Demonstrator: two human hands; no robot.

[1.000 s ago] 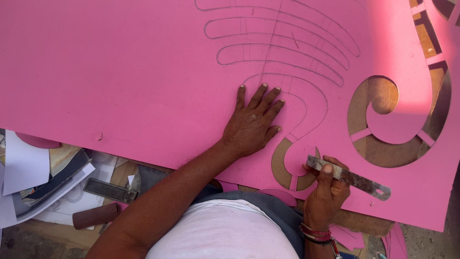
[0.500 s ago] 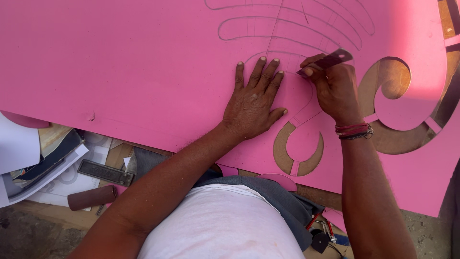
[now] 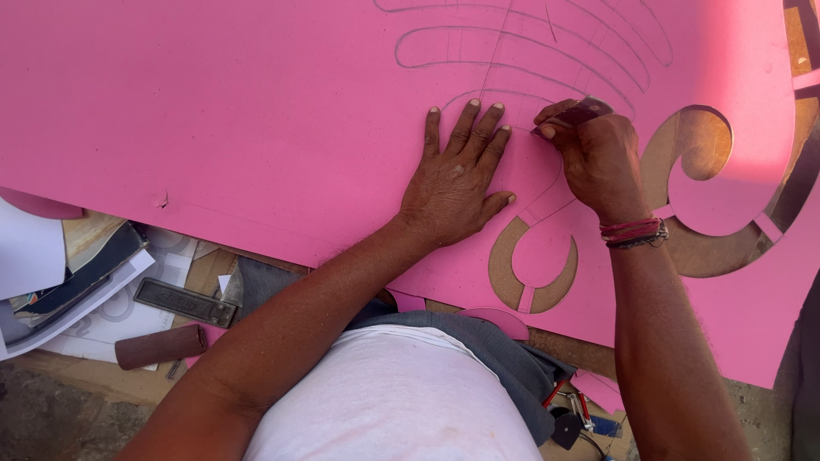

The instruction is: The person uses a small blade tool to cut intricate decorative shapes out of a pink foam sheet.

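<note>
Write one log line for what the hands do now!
left hand: flat on pink sheet | right hand: grips metal blade on pencil line

Pink sheet [image 3: 213, 119] runs off the top, left and right edges, full outline unknown. Pencilled curves [image 3: 521, 43] are cut by the top edge. Right hand [image 3: 598, 158] covers most of the metal blade [image 3: 581, 111]; the tip and its contact with the sheet are hidden. Scroll cut-out [image 3: 709, 183] to the right of that hand is clipped at the right edge. Below the sheet, the paper stack [image 3: 51, 282] leaves the left edge. Red-handled tool [image 3: 576, 405] near the bottom edge is partly hidden by cloth, type unclear.
</note>
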